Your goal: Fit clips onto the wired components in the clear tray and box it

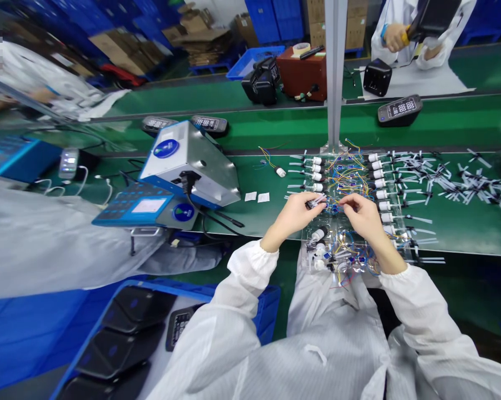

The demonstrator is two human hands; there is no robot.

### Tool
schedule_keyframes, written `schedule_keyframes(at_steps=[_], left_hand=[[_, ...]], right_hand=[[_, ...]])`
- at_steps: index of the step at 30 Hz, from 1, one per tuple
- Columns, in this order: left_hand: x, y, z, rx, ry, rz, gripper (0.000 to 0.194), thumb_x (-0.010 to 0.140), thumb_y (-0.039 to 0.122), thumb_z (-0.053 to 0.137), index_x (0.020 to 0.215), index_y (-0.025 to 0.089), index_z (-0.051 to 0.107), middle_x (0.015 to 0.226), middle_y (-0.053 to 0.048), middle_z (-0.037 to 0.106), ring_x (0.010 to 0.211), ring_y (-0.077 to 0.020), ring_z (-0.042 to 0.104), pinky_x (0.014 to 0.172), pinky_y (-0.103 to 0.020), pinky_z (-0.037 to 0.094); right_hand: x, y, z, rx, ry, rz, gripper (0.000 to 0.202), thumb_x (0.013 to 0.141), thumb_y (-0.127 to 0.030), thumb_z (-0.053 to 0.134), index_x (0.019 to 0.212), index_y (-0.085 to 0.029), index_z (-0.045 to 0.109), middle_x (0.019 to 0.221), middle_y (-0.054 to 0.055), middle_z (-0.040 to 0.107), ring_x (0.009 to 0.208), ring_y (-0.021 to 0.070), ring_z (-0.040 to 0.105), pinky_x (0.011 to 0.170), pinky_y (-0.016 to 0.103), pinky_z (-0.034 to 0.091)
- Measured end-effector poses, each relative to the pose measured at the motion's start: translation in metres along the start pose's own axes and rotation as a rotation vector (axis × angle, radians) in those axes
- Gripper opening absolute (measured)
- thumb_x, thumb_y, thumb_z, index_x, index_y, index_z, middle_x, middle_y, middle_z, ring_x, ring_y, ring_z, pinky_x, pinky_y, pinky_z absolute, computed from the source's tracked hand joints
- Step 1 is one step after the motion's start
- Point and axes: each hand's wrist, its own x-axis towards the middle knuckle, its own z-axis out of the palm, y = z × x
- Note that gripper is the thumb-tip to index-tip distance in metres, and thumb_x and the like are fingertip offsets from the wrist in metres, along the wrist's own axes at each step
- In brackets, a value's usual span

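A clear plastic tray [350,219] at the table's front edge holds rows of white cylindrical parts [379,183] with thin coloured wires [350,180] and small blue boards between them. My left hand [296,212] is closed on a white cylindrical part with a black end at the tray's left side; its fingers hide much of it. My right hand [362,215] pinches a thin wire near a small blue board [335,208] in the middle of the tray. One loose white part with wires [280,171] lies left of the tray.
Black and white strips [434,175] are scattered to the right. Blue-and-silver machines [192,161] with cables stand at the left. A metal post [336,72] rises behind the tray. Black devices [129,328] fill a blue crate at lower left. Other people work across the line and at left.
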Motion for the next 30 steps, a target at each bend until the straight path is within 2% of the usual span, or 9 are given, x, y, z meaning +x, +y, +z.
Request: schedule_keyframes(at_steps=[5,9,14,18,21,24,26,28,30], left_hand=[[0.001,-0.001,0.006,0.044,0.076,0.032,0.025,0.095,0.038,0.070,0.109,0.019,0.079,0.109,-0.008,0.081,0.097,-0.0245,0.075,0.087,-0.035,0.054],[0.002,-0.001,0.006,0.021,0.021,0.090,0.025,0.098,0.037,0.066,0.107,0.019,0.079,0.111,-0.009,0.080,0.104,-0.0251,0.073,0.092,-0.036,0.054],[0.004,-0.004,0.006,-0.062,-0.038,0.068,0.025,0.097,0.037,0.067,0.108,0.018,0.079,0.110,-0.008,0.080,0.102,-0.0244,0.074,0.092,-0.035,0.054],[0.003,-0.007,0.008,-0.080,-0.060,0.081,0.022,0.095,0.037,0.070,0.102,0.018,0.079,0.104,-0.006,0.080,0.095,-0.0224,0.074,0.086,-0.032,0.052],[0.002,-0.008,0.008,-0.086,-0.055,0.065,0.022,0.094,0.038,0.071,0.102,0.018,0.079,0.103,-0.005,0.080,0.093,-0.0214,0.073,0.084,-0.031,0.051],[0.001,-0.009,0.009,-0.083,-0.029,0.048,0.022,0.093,0.039,0.073,0.101,0.018,0.078,0.101,-0.005,0.080,0.089,-0.0202,0.071,0.080,-0.030,0.050],[0.001,-0.010,0.010,-0.083,-0.010,0.047,0.022,0.092,0.039,0.074,0.099,0.018,0.077,0.099,-0.004,0.079,0.086,-0.0194,0.070,0.077,-0.029,0.049],[0.001,-0.011,0.010,-0.083,0.003,0.049,0.021,0.091,0.038,0.075,0.098,0.018,0.076,0.096,-0.004,0.079,0.084,-0.0190,0.069,0.076,-0.029,0.048],[0.001,-0.012,0.011,-0.086,0.008,0.048,0.020,0.092,0.038,0.075,0.098,0.018,0.076,0.096,-0.004,0.079,0.085,-0.0191,0.070,0.077,-0.030,0.049]], right_hand=[[0.000,-0.002,-0.004,-0.016,-0.011,-0.012,0.015,0.089,-0.026,0.062,0.092,-0.021,0.076,0.092,0.003,0.077,0.082,0.0186,0.069,0.080,0.034,0.052],[-0.001,-0.001,-0.005,-0.054,-0.003,-0.036,0.012,0.090,-0.025,0.066,0.091,-0.022,0.077,0.095,0.003,0.078,0.090,0.0197,0.071,0.088,0.036,0.051],[-0.001,-0.003,-0.003,-0.022,-0.024,-0.084,0.008,0.091,-0.027,0.069,0.094,-0.023,0.075,0.096,0.004,0.077,0.092,0.0206,0.069,0.090,0.038,0.052],[-0.005,-0.009,-0.004,-0.374,0.186,-0.186,0.013,0.089,-0.033,0.074,0.093,-0.022,0.068,0.104,0.008,0.068,0.109,0.0278,0.058,0.101,0.047,0.043],[-0.010,-0.018,-0.004,-0.616,0.342,-0.180,0.026,0.087,-0.041,0.076,0.090,-0.020,0.061,0.107,0.011,0.061,0.111,0.0317,0.051,0.100,0.050,0.038],[-0.013,-0.025,-0.005,-0.723,0.478,-0.175,0.036,0.085,-0.048,0.078,0.085,-0.019,0.057,0.110,0.014,0.059,0.113,0.0340,0.049,0.099,0.051,0.036],[-0.013,-0.028,-0.006,-0.685,0.461,-0.170,0.040,0.086,-0.050,0.078,0.076,-0.020,0.053,0.099,0.011,0.061,0.103,0.0303,0.053,0.095,0.047,0.038],[-0.011,-0.027,-0.007,-0.547,0.341,-0.156,0.044,0.089,-0.049,0.075,0.067,-0.020,0.050,0.082,0.006,0.060,0.085,0.0232,0.056,0.085,0.040,0.043],[-0.009,-0.023,-0.008,-0.369,0.195,-0.124,0.040,0.094,-0.046,0.070,0.066,-0.020,0.057,0.073,0.003,0.063,0.072,0.0185,0.057,0.077,0.036,0.045]])
